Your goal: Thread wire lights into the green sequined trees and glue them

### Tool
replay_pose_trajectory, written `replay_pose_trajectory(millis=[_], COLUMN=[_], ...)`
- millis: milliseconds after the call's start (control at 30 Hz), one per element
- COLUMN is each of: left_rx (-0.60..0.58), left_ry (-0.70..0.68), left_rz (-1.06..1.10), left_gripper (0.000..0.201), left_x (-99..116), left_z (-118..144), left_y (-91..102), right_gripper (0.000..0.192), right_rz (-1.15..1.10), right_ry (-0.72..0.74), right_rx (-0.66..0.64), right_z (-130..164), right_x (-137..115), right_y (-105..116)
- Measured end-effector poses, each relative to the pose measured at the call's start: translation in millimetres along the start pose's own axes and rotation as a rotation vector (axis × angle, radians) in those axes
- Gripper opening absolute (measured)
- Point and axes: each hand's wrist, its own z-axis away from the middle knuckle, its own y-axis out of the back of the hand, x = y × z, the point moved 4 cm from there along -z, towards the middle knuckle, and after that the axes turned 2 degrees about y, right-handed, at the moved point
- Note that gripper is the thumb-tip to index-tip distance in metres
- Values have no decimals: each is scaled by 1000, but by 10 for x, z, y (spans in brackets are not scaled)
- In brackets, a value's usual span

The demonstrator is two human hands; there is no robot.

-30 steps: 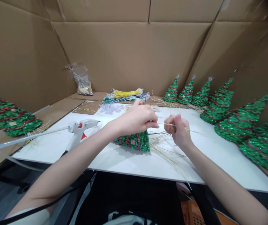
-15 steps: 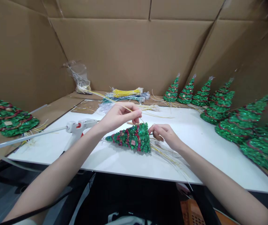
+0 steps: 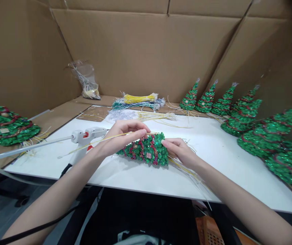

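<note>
A small green Christmas tree (image 3: 148, 153) with red garland lies on its side, its tip to the left and its base to the right. My left hand (image 3: 125, 134) is above the tree, thumb and fingers pinched on a thin yellow wire (image 3: 107, 139) that trails left over the wrist to a pale end. At the base, my right hand (image 3: 177, 148) grips the tree's edge, thumb on the near side; its other fingers are partly hidden. Yellow and white wires (image 3: 186, 169) run out from the base under my right hand.
A white glue gun (image 3: 91, 134) with a long glue stick stands left. Several green trees (image 3: 244, 117) line the right side; another tree (image 3: 8, 126) is far left. Wire bundles (image 3: 139, 99) and a plastic bag (image 3: 87, 81) lie at the back, before cardboard walls (image 3: 140, 51).
The wire in my left hand has swung down from pointing up and back to trailing left. My left hand has lowered toward the tree. My right hand has closed on the base edge.
</note>
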Motion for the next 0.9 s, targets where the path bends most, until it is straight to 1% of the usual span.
replay_pose_trajectory(millis=[67,133,200,267,400,567,733,800,900], left_rx=[15,29,39,39,10,-14,-92,-114,-113], left_ry=[-11,-13,-2,-5,-37,-59,-59,-83,-103], left_rz=[-1,11,29,24,-20,-39,-51,-62,-77], left_gripper=[17,18,21,23,18,14,13,12,11], left_x=[-26,-54,-76,-72,-4,102,132,128,114], left_z=[42,84,131,184,296,373,404,416,419], left_y=[1,4,6,0,-36,-90,-135,-138,-133], right_gripper=[47,42,42,44,45,45,42,36,24], right_rz=[-29,-29,8,65,159,189,191,191,207], right_ry=[-6,-9,10,62,179,246,256,251,252], right_rx=[-15,-59,-112,-154,-241,-349,-364,-368,-359], right_z=[10,25,41,54,84,126,137,137,138], right_x=[0,-1,-5,-15,-40,-57,-48,-48,-70], right_y=[-11,-20,-16,5,35,2,-7,0,21])
